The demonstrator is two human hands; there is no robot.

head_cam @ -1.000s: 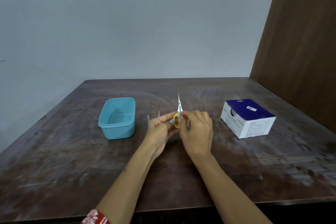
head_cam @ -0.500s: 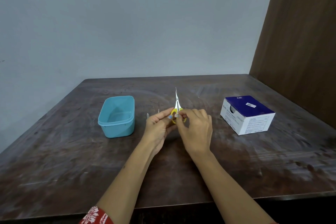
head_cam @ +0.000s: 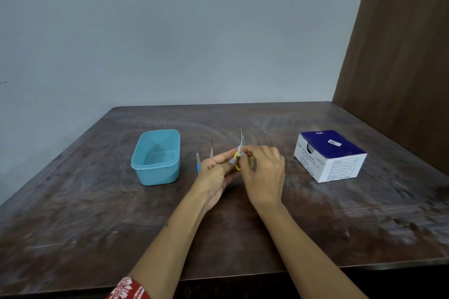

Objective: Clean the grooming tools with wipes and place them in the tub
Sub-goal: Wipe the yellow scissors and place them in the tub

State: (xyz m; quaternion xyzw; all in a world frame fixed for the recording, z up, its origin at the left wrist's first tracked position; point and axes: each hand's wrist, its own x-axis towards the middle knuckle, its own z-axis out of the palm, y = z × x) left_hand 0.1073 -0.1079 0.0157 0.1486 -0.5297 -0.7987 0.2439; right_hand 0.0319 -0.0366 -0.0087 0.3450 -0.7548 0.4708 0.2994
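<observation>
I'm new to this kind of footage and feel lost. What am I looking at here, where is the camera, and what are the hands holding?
There is no machine here: a person wears one camera on the head, looking down at their own two hands over a dark wooden table. The left hand and the right hand together hold small yellow-handled scissors, blades pointing up, with a small wipe pinched near the pivot. To the left stands a blue tub; nothing shows inside it. Just beside the left hand lie two slim tools, partly hidden. To the right sits a box of alcohol swabs.
</observation>
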